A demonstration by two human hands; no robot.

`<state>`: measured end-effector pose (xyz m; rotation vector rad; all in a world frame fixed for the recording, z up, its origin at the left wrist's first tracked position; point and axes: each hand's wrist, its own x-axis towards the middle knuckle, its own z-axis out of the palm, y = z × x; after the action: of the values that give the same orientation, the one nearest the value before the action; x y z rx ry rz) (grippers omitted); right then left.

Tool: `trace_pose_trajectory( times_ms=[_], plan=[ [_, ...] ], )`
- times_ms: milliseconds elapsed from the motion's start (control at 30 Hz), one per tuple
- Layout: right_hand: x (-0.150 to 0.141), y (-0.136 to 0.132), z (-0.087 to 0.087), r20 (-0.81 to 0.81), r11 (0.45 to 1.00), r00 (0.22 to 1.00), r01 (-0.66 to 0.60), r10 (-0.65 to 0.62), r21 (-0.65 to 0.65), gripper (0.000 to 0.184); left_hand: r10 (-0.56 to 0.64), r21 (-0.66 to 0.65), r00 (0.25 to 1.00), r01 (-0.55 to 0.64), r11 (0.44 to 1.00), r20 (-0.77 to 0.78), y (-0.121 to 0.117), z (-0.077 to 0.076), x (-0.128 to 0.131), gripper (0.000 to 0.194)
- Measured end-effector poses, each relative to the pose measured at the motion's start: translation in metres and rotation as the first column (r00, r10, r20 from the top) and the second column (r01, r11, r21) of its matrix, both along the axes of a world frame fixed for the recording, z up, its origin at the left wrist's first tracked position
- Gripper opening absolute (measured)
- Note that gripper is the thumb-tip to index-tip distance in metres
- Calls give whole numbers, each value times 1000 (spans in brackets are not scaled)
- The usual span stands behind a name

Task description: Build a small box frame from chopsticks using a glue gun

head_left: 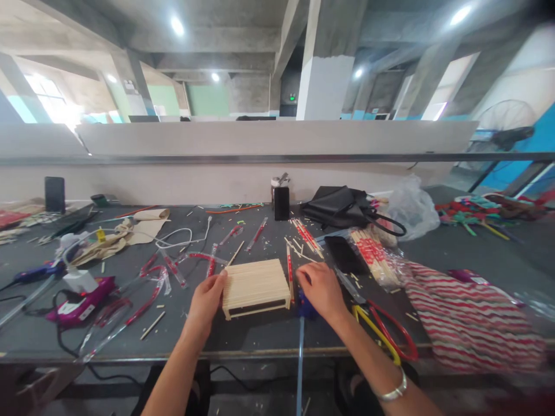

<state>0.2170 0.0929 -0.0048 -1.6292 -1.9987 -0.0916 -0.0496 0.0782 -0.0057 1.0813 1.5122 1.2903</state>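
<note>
My left hand grips the left end of a small stand built of pale wooden sticks, thumb on its top. The stand has a flat slatted top and short legs, with a gap along its front. To its right, my right hand hovers with fingers curled in; whether a small piece is between them I cannot make out. Just under that hand lies a blue tool, partly hidden, and a long bluish rod runs from it past the table edge. A red-wrapped bundle of chopsticks lies between stand and hand.
Scissors with red and yellow handles, a dark phone and packaged chopsticks lie at right. A striped cloth covers the right front. Left are a purple power strip and plastic wrappers. Another phone stands behind.
</note>
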Motion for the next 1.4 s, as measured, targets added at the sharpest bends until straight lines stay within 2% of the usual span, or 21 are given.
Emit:
trace_pose_trajectory(
  times_ms=[67,200,400,500,600,733,833,900,967,1033,1133,1200,1267,1400],
  plan=[
    [1,0,-1,-19,1000,1000,-11,11,13,20,76,75,976,-62,995,-203,5,-3,-9,44],
    [2,-2,-1,-52,998,998,-35,38,49,20,147,135,907,-101,986,-394,13,-3,-25,25],
    [7,-5,-2,-80,993,993,-81,88,91,19,90,83,764,-48,995,-639,21,-2,-25,7],
    [11,-6,-3,-88,989,990,-101,110,106,18,91,62,721,-67,996,-687,23,-2,-22,10],
    [15,-6,-2,-111,985,987,-101,117,141,19,131,86,710,-98,991,-692,24,1,-23,14],
    [17,-8,1,-183,971,973,-101,143,218,20,238,196,732,-144,970,-639,13,12,-20,25],
    [14,-12,5,-310,968,936,-98,169,232,20,299,286,773,-158,945,-560,-3,21,-11,32],
    [10,-15,9,-444,978,881,-90,166,186,20,287,381,825,-95,920,-488,-15,27,-4,27],
    [6,-20,13,-601,989,786,-108,149,104,26,201,454,839,60,889,-505,-24,32,1,21],
    [4,-24,16,-753,982,643,-186,142,27,37,96,491,812,249,835,-576,-30,36,4,16],
    [4,-29,20,-897,925,407,-379,170,3,50,-28,474,745,452,756,-666,-34,41,5,14],
    [7,-32,20,-918,880,351,-475,183,-6,43,-68,447,719,500,741,-692,-36,42,5,14],
    [9,-35,21,-895,853,399,-521,199,-42,33,-75,432,714,499,751,-696,-38,41,4,13],
    [9,-39,24,-730,832,618,-541,292,-125,23,-79,406,734,459,790,-674,-43,39,0,13]
  ],
)
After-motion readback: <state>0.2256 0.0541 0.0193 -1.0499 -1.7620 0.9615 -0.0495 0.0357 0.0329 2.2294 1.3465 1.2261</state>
